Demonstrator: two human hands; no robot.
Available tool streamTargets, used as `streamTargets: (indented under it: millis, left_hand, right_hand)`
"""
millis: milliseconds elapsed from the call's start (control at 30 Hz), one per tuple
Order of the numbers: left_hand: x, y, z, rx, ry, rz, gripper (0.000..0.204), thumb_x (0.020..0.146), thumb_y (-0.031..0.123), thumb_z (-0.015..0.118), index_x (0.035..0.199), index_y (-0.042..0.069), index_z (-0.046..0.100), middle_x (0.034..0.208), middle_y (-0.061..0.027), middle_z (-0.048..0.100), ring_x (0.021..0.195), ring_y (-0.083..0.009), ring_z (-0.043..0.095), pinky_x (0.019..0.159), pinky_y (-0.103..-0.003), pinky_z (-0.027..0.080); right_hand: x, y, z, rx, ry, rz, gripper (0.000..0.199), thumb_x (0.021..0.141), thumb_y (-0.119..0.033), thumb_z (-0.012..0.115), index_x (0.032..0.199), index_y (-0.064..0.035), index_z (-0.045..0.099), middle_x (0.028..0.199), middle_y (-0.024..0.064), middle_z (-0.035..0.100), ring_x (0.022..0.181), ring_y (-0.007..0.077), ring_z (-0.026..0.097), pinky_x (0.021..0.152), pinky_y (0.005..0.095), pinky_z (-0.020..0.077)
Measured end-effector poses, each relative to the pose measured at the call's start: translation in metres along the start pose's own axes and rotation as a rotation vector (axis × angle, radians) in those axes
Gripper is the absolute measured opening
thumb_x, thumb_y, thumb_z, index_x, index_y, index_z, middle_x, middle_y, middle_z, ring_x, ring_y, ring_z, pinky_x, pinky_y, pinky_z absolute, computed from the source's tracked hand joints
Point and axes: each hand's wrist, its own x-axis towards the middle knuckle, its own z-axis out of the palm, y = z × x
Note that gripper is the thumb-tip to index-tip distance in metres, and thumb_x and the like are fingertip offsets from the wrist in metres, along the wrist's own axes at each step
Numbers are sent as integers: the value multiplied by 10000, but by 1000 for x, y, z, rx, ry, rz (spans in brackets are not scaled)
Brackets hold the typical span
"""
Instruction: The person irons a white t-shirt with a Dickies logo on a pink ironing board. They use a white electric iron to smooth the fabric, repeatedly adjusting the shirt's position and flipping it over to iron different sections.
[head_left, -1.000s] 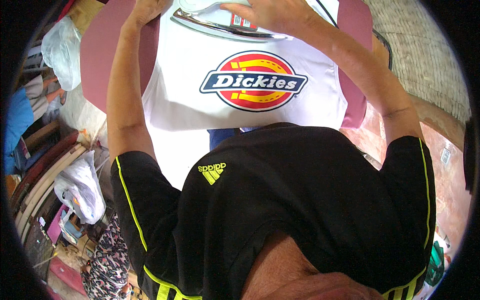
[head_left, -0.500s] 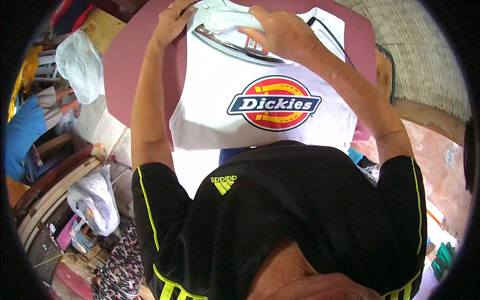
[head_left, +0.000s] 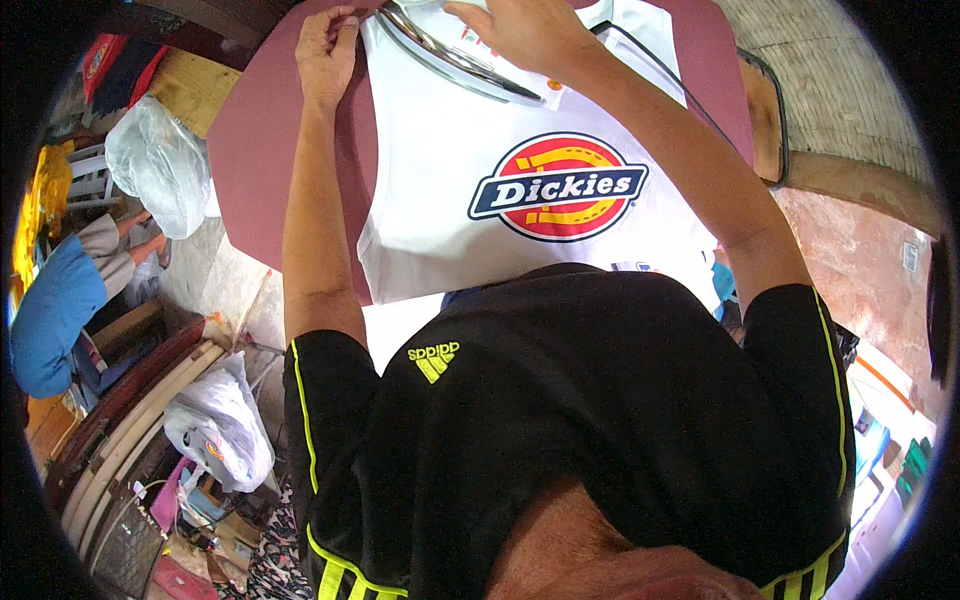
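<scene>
A white garment (head_left: 420, 180) with a red, yellow and blue logo print (head_left: 560, 187) lies spread on a maroon padded board (head_left: 255, 150). On its far part rests a clothes iron (head_left: 450, 62), with its shiny metal edge toward me; the upper frame edge cuts off the rest. My right hand (head_left: 525, 38) is closed around the iron's handle, though most of the handle is out of sight. Beside the garment's far left edge, my left hand (head_left: 328, 52) lies over the board, its fingers loosely bent and apart, holding nothing I can see.
A black cord (head_left: 665, 75) runs from the iron across the garment to the right. Left of the board hang or lie plastic bags (head_left: 160, 165), and a person in blue (head_left: 60, 310) is there. Stacked boards (head_left: 140, 430) and a white bag (head_left: 225, 425) are nearer.
The iron and my right hand have moved farther away, partly out of the frame. My left hand has come off the garment's far edge, to the left. The view has shifted slightly.
</scene>
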Motion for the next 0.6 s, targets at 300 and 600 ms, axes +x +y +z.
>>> streamTargets:
  millis: [300,600]
  left_hand:
    - [-8,19,4,116,266,114,160,860,187,736,844,28,734,757,-85,651,701,-206,642,664,-327,514]
    - [-4,19,1,213,126,163,159,834,204,746,876,52,764,819,-94,670,772,-229,673,706,-347,532]
  right_hand:
    - [38,-22,8,147,-26,103,398,1002,-342,552,1041,54,546,898,333,664,876,503,656,743,578,507]
    - [71,-9,30,155,70,2,465,983,-388,580,1050,72,564,914,332,670,883,512,659,753,567,517]
